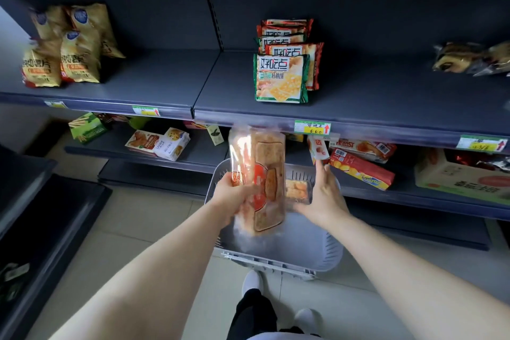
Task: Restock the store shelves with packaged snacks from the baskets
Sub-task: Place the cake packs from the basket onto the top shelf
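Dark grey store shelving fills the view above a pale tiled floor [154, 218]. On the upper shelf [358, 107] a row of green-edged cracker packs [280, 78] stands upright near the middle, one behind another. Yellow chip bags [69, 55] cluster at the far left, and clear-wrapped pastries [458, 56] lie at the far right. A green and yellow price tag [311, 127] sits on the shelf's front edge, just below the cracker packs. The lower shelf [193, 159] carries scattered boxes and packets lying at odd angles. A grey plastic basket [289, 257] rests on the floor in front of the shelving, just ahead of the person's white shoes. The left hand [231, 193] has its fingers curled round a tall clear snack packet [265, 174], holding it upright above the basket and just below the upper shelf's edge; the packet is motion-blurred. The right hand [325, 196] is spread with straight fingers just beside that packet and holds nothing. A smaller orange packet [296, 189] lies in the basket next to this palm; whether they touch cannot be told.
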